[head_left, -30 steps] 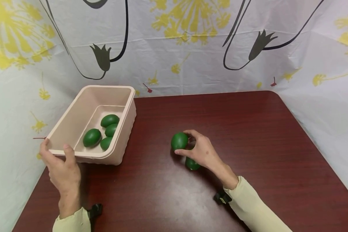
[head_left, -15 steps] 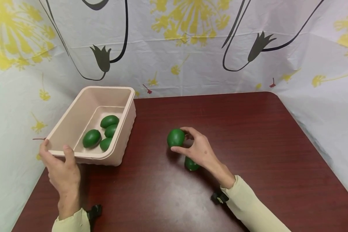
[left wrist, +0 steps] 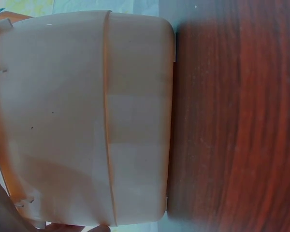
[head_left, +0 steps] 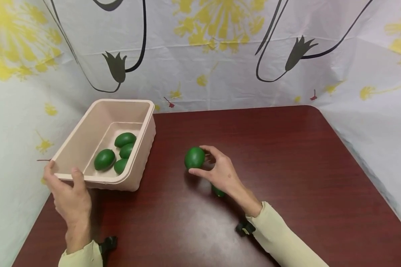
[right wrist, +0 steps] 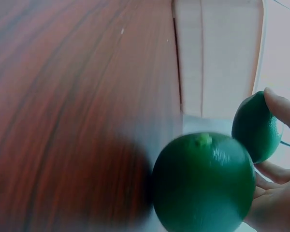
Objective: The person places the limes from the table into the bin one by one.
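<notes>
My right hand pinches a dark green lime between thumb and fingers, just above the table, and the right wrist view shows the same held lime from the side. A second lime, with a pale stem end, rests on the table, mostly covered by the right hand in the head view. At the left stands a beige plastic bin with several limes inside. My left hand grips its near left corner, thumb over the rim. The bin's outer wall fills much of the left wrist view.
A dark red wood-grain table lies beneath everything. Behind it and along both sides hangs a white cloth with yellow and grey flower prints. Black straps sit at both wrists by the pale sleeves.
My right hand has carried the lime left and slightly away from me, toward the bin. The second lime has become more hidden behind the hand. My left hand stays on the bin.
</notes>
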The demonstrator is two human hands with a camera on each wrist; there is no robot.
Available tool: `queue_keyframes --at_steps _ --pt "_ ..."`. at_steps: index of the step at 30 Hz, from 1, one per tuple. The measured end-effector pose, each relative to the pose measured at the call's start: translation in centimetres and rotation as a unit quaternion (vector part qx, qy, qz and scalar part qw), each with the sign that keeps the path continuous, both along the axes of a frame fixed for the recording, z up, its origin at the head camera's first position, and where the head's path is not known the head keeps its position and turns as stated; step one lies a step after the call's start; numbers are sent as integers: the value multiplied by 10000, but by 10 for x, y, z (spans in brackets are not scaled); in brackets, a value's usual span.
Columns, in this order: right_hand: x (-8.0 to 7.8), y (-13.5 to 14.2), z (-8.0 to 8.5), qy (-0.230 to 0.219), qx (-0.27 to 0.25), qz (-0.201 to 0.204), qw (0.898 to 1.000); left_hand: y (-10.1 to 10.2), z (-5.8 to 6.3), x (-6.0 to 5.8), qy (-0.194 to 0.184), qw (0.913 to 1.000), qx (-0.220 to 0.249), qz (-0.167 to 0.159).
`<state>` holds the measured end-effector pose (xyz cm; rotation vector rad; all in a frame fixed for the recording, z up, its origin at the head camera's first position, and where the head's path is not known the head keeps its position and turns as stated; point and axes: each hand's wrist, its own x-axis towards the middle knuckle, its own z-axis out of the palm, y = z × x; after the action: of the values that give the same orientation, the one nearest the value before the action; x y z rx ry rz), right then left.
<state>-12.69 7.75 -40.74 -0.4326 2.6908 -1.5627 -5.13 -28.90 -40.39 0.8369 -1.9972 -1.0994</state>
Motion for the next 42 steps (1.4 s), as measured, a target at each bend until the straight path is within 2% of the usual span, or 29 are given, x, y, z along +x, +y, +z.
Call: queue_keyframes --at_steps 9,18,32,42 --pt "4 -14 1 -41 -158 56 9999 -1 2 5 -57 9999 102 60" --pt "2 -13 1 68 -265 57 9996 -1 1 -1 14 10000 88 -21" --pt "0 -22 -1 155 -354 96 9992 -3 0 1 -55 9999 146 38" --pt "2 -27 -2 248 -573 203 9978 -2 -1 -2 13 10000 47 6"
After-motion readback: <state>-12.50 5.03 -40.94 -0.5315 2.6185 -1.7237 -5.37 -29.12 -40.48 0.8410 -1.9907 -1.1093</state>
